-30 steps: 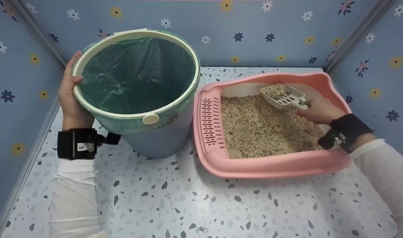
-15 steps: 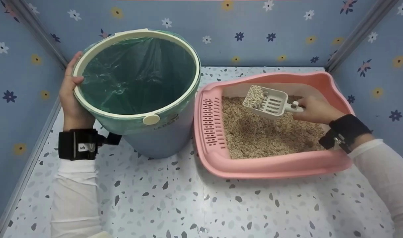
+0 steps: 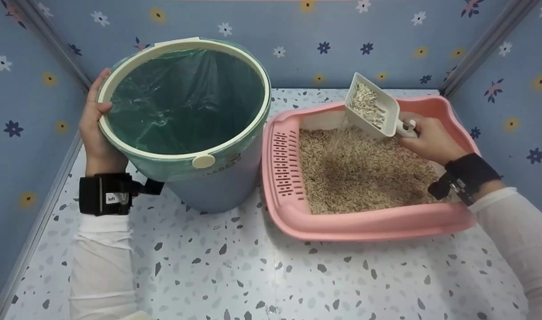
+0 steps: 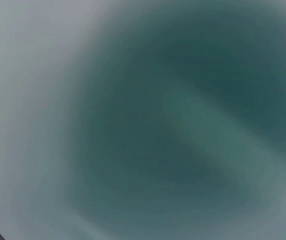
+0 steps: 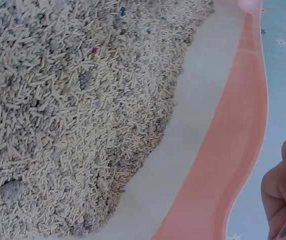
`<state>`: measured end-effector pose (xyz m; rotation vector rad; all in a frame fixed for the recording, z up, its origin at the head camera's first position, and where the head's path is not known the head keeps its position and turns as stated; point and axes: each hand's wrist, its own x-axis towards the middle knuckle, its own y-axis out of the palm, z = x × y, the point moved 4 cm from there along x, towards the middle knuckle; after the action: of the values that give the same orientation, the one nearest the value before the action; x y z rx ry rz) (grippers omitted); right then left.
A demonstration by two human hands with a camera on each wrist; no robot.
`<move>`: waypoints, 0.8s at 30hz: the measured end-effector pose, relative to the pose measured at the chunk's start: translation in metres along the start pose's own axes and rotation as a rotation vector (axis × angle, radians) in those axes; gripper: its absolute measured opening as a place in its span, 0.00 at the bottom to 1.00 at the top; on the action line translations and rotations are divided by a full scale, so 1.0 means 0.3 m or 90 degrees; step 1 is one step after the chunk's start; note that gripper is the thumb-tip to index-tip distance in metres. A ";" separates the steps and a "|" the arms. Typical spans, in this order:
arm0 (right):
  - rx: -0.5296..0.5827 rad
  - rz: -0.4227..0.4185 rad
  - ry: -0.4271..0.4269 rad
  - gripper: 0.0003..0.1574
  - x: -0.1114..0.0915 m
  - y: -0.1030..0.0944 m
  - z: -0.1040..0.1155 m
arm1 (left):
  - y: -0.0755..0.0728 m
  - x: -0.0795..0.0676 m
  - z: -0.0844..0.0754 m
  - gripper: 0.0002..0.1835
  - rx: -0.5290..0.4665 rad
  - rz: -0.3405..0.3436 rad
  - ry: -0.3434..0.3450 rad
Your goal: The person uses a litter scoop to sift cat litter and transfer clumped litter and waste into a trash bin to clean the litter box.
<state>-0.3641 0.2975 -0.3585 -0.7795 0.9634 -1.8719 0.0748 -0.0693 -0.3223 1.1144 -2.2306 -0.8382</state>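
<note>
We judge the slotted litter scoop (image 3: pixel 389 118), above the litter tray (image 3: pixel 368 226), light and stiff, best held by its handle (image 3: pixel 404 129), where the right hand (image 3: pixel 435 140) grips; the left hand (image 3: pixel 98 138) clasps the bin (image 3: pixel 210 191).

You get soft light in your head view — a faint shadow by the pink tray (image 3: pixel 368 226), shiny streaks on the green bag (image 3: pixel 173 111). Your left wrist view is all blurry — your right one looks pale but clearer.
</note>
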 end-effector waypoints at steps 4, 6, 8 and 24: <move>0.049 -0.019 0.027 0.14 0.002 -0.014 0.003 | -0.002 0.001 0.000 0.32 -0.016 -0.004 -0.002; 0.062 -0.026 0.036 0.11 0.004 -0.018 0.005 | -0.002 0.001 0.000 0.32 -0.017 -0.002 -0.002; 0.073 -0.032 0.046 0.09 0.005 -0.021 0.006 | -0.001 0.000 0.001 0.32 -0.015 -0.003 -0.002; 0.048 -0.064 0.011 0.08 0.021 -0.041 0.020 | -0.010 0.004 0.006 0.32 -0.009 0.000 0.005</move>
<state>-0.3669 0.2938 -0.3442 -0.7797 0.8731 -1.9938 0.0744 -0.0712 -0.3253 1.1096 -2.2141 -0.8468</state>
